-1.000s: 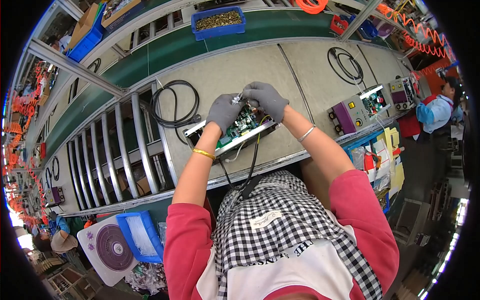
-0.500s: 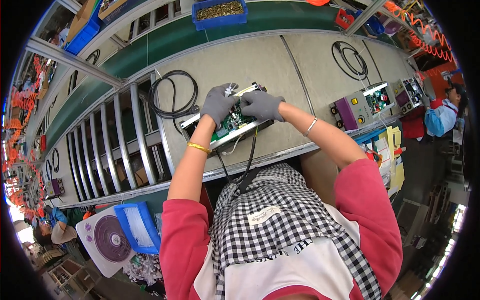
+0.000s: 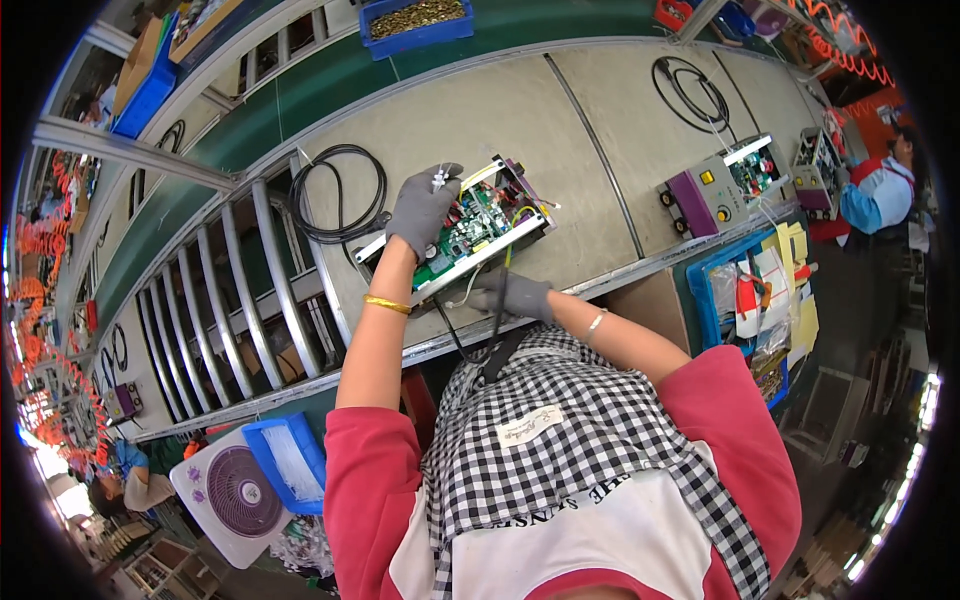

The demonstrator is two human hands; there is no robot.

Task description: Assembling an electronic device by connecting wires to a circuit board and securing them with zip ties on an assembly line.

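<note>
An open electronics unit (image 3: 520, 232) with a green circuit board, pale metal rails and a purple panel lies on the bench in front of me. My left hand (image 3: 422, 212), in a grey glove, is over its left part, thumb and fingers closed on small white connectors (image 3: 440, 178). My right hand (image 3: 522, 297), also gloved, is low at the unit's near side with fingers stretched leftward. A black cable (image 3: 500, 312) crosses in front of these fingers and partly hides them. Beside the fingertips hangs a white wire (image 3: 462, 297); whether they touch is unclear.
Left of the unit lies a coiled black cord (image 3: 330, 235), beside a metal roller rack (image 3: 240, 275). Another purple-fronted unit (image 3: 700, 200) stands to the right. A blue bin of brass-coloured parts (image 3: 415, 25) is at the back. A co-worker (image 3: 875, 190) is at far right.
My right hand has left the circuit board and come down toward me, below the unit's near edge. My left hand has shifted slightly left and up, still with the white connectors.
</note>
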